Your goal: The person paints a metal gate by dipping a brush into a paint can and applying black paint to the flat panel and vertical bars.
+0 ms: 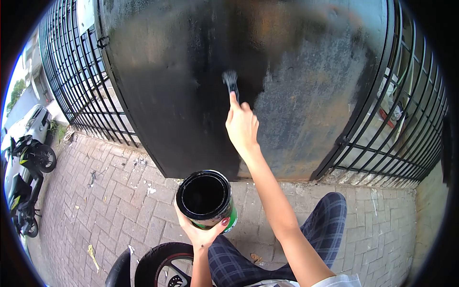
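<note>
My right hand [242, 125] is closed round the handle of a paintbrush [231, 82], its index finger stretched along it. The dark bristles point up against a metal panel [306, 105]. Black paint covers the left and middle of the panel; the right part is worn grey with rusty patches. Lower down, my left hand [203, 233] grips an open paint can [228, 217] from below, with the thumb on its near side. Dark paint shows inside the can, and its outside is partly green. Both legs, in checked trousers, are below.
Barred fences [91, 81] flank the panel, the right one [397, 119] with objects behind it. A motorcycle wheel [143, 268] stands close by my left arm. Parked motorcycles [36, 158] and a white car [33, 123] are at the far left. Brick paving [129, 205] lies underneath.
</note>
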Motion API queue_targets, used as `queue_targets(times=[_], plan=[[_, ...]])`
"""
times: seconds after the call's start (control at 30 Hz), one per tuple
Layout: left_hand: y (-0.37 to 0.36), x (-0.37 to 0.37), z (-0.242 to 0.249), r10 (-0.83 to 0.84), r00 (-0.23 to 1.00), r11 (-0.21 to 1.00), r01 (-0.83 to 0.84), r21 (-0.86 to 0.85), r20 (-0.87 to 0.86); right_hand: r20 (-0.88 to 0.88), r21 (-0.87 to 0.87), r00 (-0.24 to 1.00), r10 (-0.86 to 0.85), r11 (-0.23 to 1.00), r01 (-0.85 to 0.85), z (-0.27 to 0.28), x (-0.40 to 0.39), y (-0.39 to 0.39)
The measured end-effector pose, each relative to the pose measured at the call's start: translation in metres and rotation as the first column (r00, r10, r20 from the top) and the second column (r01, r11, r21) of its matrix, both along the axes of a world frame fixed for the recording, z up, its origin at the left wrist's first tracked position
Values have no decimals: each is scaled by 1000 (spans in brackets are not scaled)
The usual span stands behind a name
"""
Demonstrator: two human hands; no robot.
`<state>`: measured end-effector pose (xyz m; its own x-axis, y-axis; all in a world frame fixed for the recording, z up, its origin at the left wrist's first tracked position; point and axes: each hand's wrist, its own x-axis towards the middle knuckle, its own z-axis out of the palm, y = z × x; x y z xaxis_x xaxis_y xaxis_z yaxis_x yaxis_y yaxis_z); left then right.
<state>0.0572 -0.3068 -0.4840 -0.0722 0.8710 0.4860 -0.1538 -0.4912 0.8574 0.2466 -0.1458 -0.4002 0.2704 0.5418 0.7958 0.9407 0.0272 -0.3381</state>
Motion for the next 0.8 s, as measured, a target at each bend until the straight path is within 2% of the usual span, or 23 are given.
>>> queue_targets(times=[0.07, 0.13, 0.2, 0.3, 0.37, 0.43, 0.5, 0.63, 0.7, 0.73, 0.77, 0.8], plan=[[-3, 1, 2, -2, 1000, 1000, 3, 9, -4, 15, -181, 1000, -22, 983, 24, -66, 7, 4], [-1, -1, 1, -19, 1000, 1000, 18, 18, 9, -46, -415, 999, -18, 910, -3, -123, 10, -5], [-4, -5, -2, -10, 1000, 1000, 10, -1, -6, -162, -565, 987, -6, 821, -87, -135, 10, -23], [2, -4, -7, -1, 1000, 1000, 1, -12, 10, -90, -521, 996, 28, 850, -71, -109, 17, -23], [2, -4, -9, -4, 1000, 1000, 4, -27, 13, -118, -356, 991, 61, 929, -99, -56, 13, -25], [2, -1, -6, -2, 1000, 999, 3, -32, 20, -72, -94, 996, 57, 994, -63, -11, 4, -24], [4, 1, -10, 11, 1000, 1000, -11, -2, 20, -53, 113, 997, 60, 992, -54, 5, 5, -15], [4, 3, -3, -23, 999, 1000, 23, 10, 26, -9, -159, 999, -37, 987, 36, -68, 13, -6], [4, 2, -3, -32, 999, 999, 32, -15, 26, -33, -345, 999, -25, 938, 12, -106, 13, -15], [4, 2, -4, -38, 999, 999, 39, -28, 27, -106, -429, 994, -29, 903, -19, -120, 12, -19], [3, 2, -6, -32, 999, 999, 33, -17, 23, -178, -509, 983, -41, 859, -56, -124, 11, -25], [4, 2, -8, -27, 999, 1000, 27, 0, 19, -157, -526, 987, -19, 848, -67, -124, 14, -24]])
